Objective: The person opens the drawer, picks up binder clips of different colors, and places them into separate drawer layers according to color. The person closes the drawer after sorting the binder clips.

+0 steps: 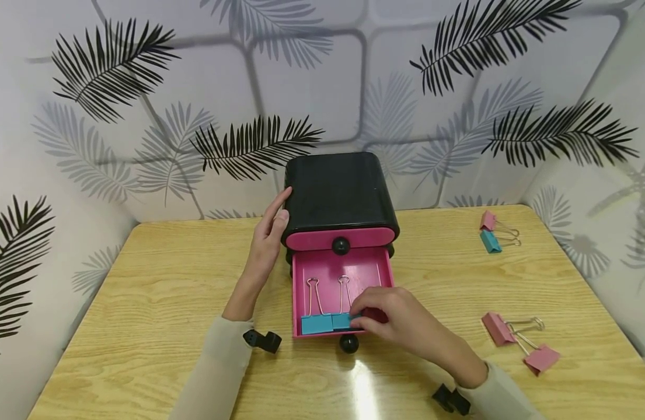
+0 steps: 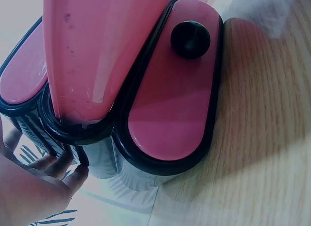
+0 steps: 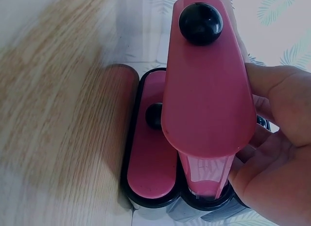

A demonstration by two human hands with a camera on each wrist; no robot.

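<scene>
The right hand (image 1: 401, 318) pinches a blue clip (image 1: 340, 321) at the near edge of the open drawer (image 1: 330, 262), just right of a second clip (image 1: 316, 324); the left hand (image 1: 263, 248), well apart, rests extended fingers on the cabinet's (image 1: 335, 192) left side. A steady brace there should stop sliding; the clip is best laid square beside its neighbour, handles far. Pink clips (image 1: 494, 328) lie right on the table (image 1: 170, 280).
</scene>
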